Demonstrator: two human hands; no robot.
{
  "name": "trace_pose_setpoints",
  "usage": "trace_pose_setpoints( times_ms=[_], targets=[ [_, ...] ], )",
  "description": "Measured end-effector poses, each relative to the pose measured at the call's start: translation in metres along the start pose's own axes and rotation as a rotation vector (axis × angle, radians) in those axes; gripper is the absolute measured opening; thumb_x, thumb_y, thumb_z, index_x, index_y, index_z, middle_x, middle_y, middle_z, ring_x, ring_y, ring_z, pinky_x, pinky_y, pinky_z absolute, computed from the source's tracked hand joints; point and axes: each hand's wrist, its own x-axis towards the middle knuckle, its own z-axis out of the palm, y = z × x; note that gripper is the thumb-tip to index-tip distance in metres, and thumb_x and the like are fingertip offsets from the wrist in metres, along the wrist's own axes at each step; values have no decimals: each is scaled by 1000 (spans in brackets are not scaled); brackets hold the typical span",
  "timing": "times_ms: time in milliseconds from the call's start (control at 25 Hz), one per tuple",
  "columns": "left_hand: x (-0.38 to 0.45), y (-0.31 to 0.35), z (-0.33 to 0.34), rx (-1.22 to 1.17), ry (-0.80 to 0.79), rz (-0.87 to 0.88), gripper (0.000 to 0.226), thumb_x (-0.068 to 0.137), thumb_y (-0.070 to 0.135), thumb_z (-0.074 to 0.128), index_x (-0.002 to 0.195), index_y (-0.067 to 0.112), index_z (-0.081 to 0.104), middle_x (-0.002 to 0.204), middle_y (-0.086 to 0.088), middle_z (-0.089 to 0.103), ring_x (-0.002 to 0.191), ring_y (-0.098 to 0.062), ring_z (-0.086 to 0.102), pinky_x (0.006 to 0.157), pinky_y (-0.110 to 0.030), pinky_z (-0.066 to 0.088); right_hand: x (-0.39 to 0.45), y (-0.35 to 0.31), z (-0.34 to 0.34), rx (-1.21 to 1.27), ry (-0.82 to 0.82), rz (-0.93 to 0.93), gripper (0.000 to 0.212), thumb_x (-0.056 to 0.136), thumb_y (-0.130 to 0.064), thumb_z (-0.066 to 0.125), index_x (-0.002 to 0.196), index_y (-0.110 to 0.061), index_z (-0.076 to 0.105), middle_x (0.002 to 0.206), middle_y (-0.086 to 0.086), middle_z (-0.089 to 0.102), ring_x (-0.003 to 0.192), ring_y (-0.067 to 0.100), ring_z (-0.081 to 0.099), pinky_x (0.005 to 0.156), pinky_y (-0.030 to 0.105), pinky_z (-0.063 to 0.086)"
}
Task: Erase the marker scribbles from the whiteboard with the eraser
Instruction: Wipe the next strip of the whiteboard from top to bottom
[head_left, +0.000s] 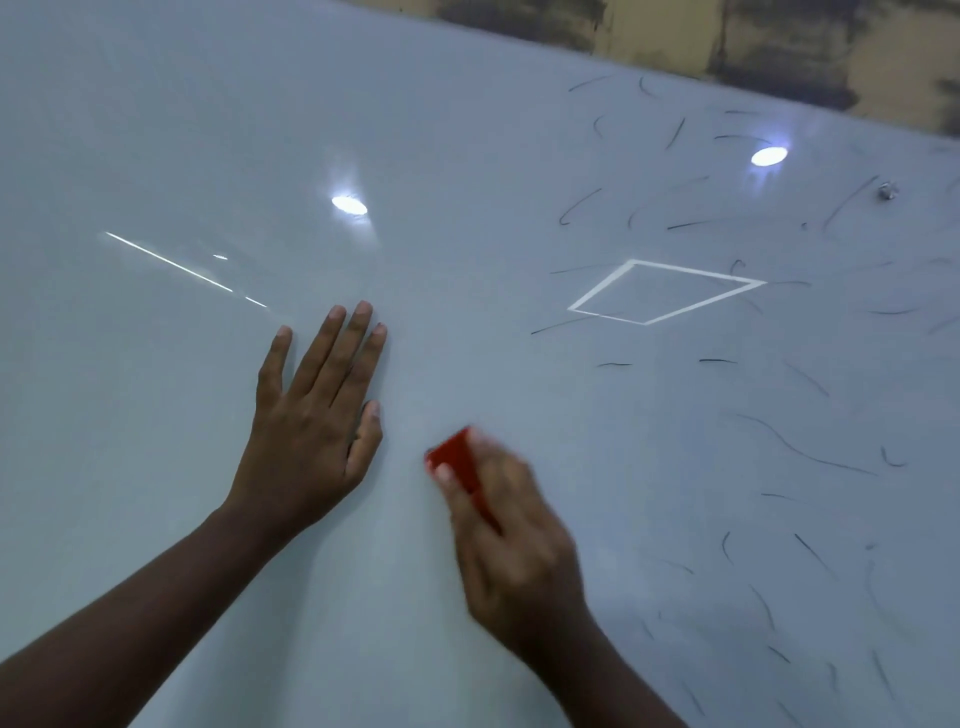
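Glossy whiteboard (182, 130) carries black scribbles (800, 447) at right; left hand (317, 410) rests flat, fingers straight, while right hand (514, 540) grips the red eraser (457, 457).

Whiteboard (208, 130): smooth, glossy, mirror-like glare from ceiling lights. Eraser (457, 460): red, looks like hard plastic, slight sheen, blurred so can't confirm. Wall (727, 36) above the board: matt, rough, patchy yellow paint with dark stains.
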Motion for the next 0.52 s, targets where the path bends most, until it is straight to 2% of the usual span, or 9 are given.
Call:
trace_pose_setpoints(
  times_ms=[80, 200, 280, 400, 520],
  targets=[
    [1, -1, 1, -5, -4, 3, 67, 106, 31, 36, 167, 7, 24, 177, -12, 16, 164, -30, 16, 128, -64, 17, -4, -3, 3, -11, -88, -142, 45, 100, -10, 65, 145, -8, 58, 156, 22, 45, 149, 34, 40, 111, 49, 47],
    [3, -1, 0, -22, 31, -5, 66, 104, 30, 39, 165, 6, 33, 175, -12, 24, 162, -30, 23, 127, -63, 20, 18, 26, -9, -40, -64, -209, 46, 97, -6, 66, 143, -7, 60, 155, 24, 46, 147, 36, 42, 114, 51, 44],
    [5, -1, -2, -17, 62, 1, 64, 101, 29, 42, 161, 6, 40, 173, -11, 30, 159, -30, 31, 125, -61, 24, 43, 64, -25, -64, 56, -69, 48, 95, -2, 64, 143, -6, 59, 155, 23, 46, 145, 36, 46, 116, 49, 42],
    [13, -3, -8, 3, 85, 26, 59, 100, 30, 46, 154, 6, 51, 167, -11, 41, 154, -31, 41, 118, -57, 29, 67, 139, -58, -181, 319, 334, 47, 100, -8, 59, 146, -13, 58, 158, 12, 46, 143, 30, 49, 116, 34, 42],
    [29, -9, -12, 23, 123, 45, 53, 100, 29, 49, 148, 8, 58, 161, -11, 49, 151, -31, 45, 116, -56, 31, 70, 174, -70, -218, 448, 584, 44, 102, -16, 57, 147, -13, 58, 160, 9, 44, 141, 31, 50, 111, 45, 48]
  ],
)
